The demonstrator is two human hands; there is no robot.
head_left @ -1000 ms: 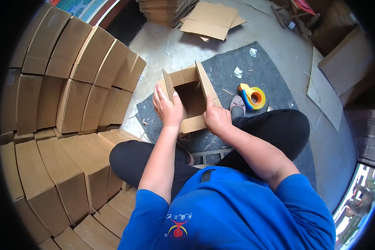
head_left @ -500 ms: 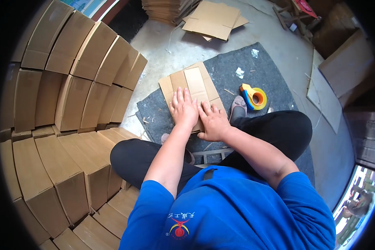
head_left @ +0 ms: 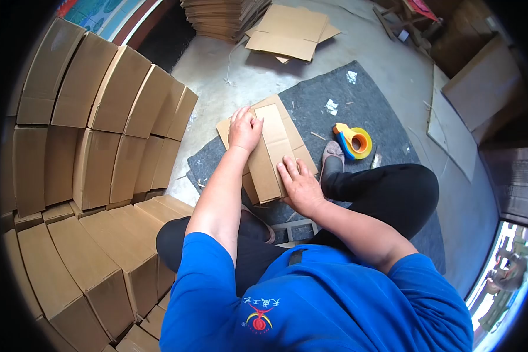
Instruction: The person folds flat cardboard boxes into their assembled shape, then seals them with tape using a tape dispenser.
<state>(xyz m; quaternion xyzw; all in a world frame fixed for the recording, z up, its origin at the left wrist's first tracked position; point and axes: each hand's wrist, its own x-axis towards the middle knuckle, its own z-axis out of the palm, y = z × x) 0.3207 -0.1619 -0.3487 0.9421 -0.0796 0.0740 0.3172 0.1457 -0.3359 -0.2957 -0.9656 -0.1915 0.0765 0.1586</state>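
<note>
A folded piece of brown cardboard (head_left: 271,154) lies tilted above the dark mat, in front of my knees. My left hand (head_left: 245,129) is at its upper left edge, fingers curled over the edge with the thumb on the top face. Near the lower right edge, my right hand (head_left: 301,186) rests with its fingers spread flat on the cardboard. To the right of it, a tape dispenser (head_left: 353,142) with a yellow roll lies on the mat beside my shoe.
Stacked cardboard boxes (head_left: 100,234) rise along the left. Flat cardboard sheets (head_left: 290,29) lie on the floor ahead, by a tall pile (head_left: 223,17). Paper scraps (head_left: 332,107) lie on the mat (head_left: 369,105). Boards lean at the right.
My left hand has moved from lying flat on the cardboard to its upper left edge and curled. My right hand has shifted slightly down. The cardboard's near end now reaches closer to me.
</note>
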